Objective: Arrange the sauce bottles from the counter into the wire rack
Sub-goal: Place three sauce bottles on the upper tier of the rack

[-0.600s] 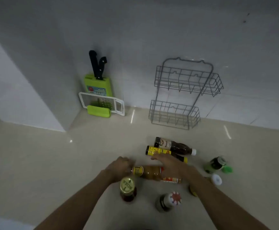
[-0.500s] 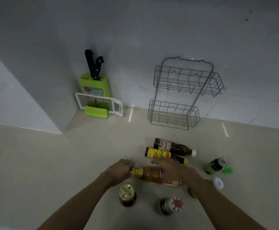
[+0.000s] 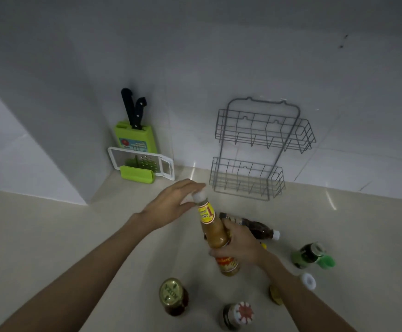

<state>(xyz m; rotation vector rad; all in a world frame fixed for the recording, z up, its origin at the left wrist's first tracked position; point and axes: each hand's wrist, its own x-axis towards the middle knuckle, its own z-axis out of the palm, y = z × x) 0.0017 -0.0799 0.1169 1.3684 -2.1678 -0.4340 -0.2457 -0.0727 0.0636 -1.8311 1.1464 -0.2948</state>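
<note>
My right hand (image 3: 238, 243) grips the body of an orange-brown sauce bottle (image 3: 213, 233) with a yellow label, held tilted above the counter, white cap pointing toward the rack. My left hand (image 3: 171, 204) touches that cap with its fingers spread. The grey two-tier wire rack (image 3: 255, 149) leans against the back wall, both shelves bare. A dark sauce bottle (image 3: 255, 227) lies on its side behind my right hand. A gold-lidded jar (image 3: 172, 295), a red-and-white capped jar (image 3: 237, 316) and a green bottle (image 3: 309, 255) stand on the counter.
A green knife block (image 3: 135, 137) with two black-handled knives and a white grater (image 3: 142, 164) sit in the left corner. A white-capped bottle (image 3: 307, 281) is partly hidden by my right forearm. Beige counter (image 3: 63, 236) spreads to the left.
The orange-brown bottle, which lay flat on the counter, has been lifted and tilted up by my right hand. My left hand moved forward to its cap.
</note>
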